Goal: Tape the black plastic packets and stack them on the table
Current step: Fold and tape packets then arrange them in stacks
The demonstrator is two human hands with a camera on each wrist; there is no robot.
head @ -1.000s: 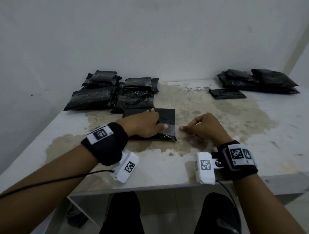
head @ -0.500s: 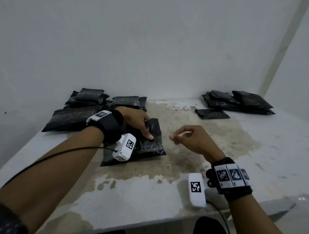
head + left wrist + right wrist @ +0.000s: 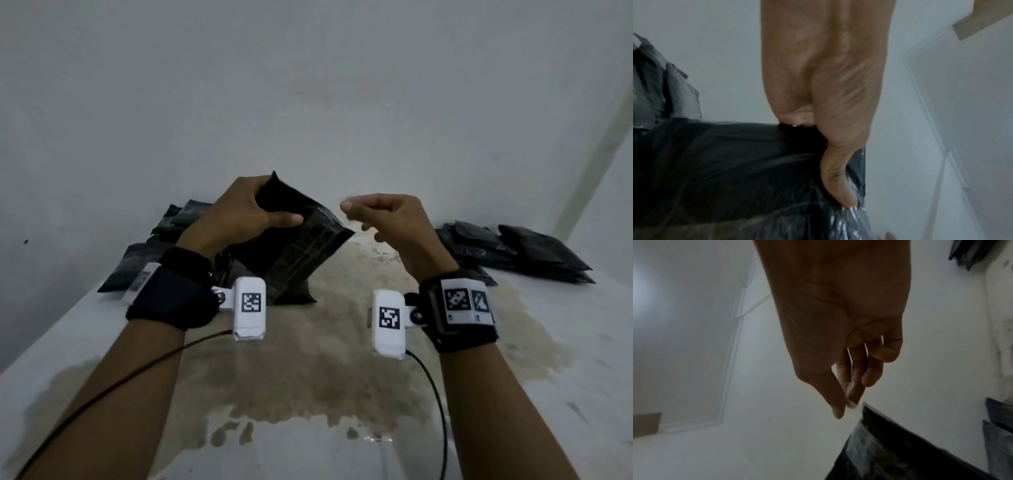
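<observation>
- The packet (image 3: 294,246) was held up near the middle of the head view, above the table (image 3: 565,342), and its lower end looked close to the table or resting on it; I could not tell which.
- The left hand (image 3: 239,214) gripped the packet at its upper left corner, the thumb (image 3: 838,183) lying across the front face and the other fingers behind it.
- The long axis of the packet ran slanted, from the lower middle of the frame up toward the upper right, where a free corner pointed at the right hand (image 3: 387,219).
- The right hand was just beside this corner, on its right, and not touching it; thumb and forefinger (image 3: 851,395) were pressed together and the other fingers loosely curled. It possibly pinched a piece of clear tape, but nothing could be made out between the fingertips.
- In my judgement the next move depended on this small gap: the right hand was nearer the free edge and would have to come left to it.
- One pile of packets (image 3: 178,219) lay at the left, partly hidden behind the left hand and arm; another pile (image 3: 534,250) lay at the right edge.
- No tape roll was visible, and the shiny strips on the packet were too blurred to say if they were tape.
</observation>
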